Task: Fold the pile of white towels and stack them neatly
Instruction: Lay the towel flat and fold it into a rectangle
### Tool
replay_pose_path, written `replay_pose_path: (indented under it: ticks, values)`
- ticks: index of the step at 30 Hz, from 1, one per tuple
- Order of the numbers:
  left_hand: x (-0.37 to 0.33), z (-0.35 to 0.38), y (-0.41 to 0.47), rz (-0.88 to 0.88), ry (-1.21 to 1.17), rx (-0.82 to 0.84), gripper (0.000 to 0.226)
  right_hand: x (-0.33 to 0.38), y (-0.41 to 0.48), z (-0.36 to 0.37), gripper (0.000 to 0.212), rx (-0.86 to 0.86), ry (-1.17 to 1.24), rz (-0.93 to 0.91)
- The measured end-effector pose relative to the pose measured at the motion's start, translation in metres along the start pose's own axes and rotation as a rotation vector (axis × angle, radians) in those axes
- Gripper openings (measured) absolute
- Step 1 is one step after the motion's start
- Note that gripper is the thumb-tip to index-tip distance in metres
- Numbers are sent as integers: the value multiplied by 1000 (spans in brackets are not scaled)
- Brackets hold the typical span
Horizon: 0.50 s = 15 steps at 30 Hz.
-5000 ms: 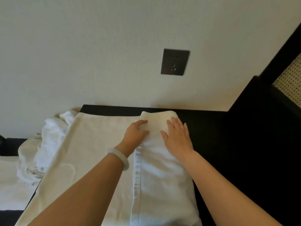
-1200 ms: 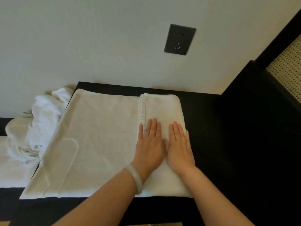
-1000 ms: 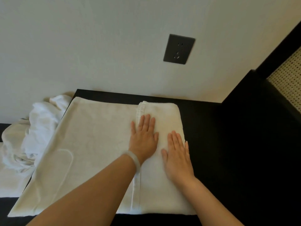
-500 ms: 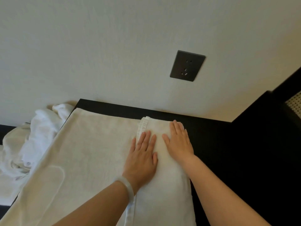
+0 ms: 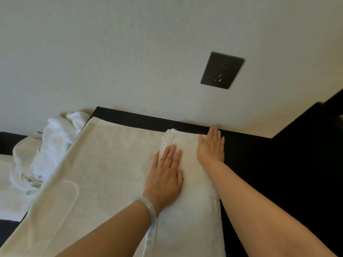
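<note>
right hand [image 5: 210, 149] slid farther up, flat on soft folded towel [image 5: 191, 191]

Soft, even light lit the pale wall [image 5: 130, 52], with a faint shadow where it met the dark surface [image 5: 241, 154], which sank to near-black. The white towel [image 5: 111, 173] showed its weave without glare, and the wide lens bowed straight lines toward the edges.

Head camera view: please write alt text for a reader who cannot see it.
Two bare hands, left hand and right hand, press flat on the folded right part of a white towel spread on a black table. At the left lie crumpled white towels; a dark square wall socket is above.
</note>
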<state>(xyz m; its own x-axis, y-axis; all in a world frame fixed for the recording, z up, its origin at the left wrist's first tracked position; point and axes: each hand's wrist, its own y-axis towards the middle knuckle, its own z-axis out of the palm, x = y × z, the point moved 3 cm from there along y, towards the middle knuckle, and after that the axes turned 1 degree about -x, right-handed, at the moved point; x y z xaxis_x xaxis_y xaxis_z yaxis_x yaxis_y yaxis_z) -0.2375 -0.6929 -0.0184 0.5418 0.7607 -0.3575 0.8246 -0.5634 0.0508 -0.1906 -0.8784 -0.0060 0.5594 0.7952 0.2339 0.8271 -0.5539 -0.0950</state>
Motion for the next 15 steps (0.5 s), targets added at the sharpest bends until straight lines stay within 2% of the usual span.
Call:
replay_pose_path:
  ticks: [5, 8, 12, 15]
  values:
    - [0, -1, 1, 11, 30, 18, 72, -3, -71, 7, 65, 14, -97, -238]
    - [-1, 1, 1, 9, 47, 37, 73, -18, -72, 8, 60, 31, -22, -201]
    - [-1, 1, 2, -3, 53, 43, 75, -5, -47, -6, 65, 84, 92, 9]
    - [-1, 0, 2, 3, 51, 43, 76, 2, -85, -6, 68, 41, -30, -101]
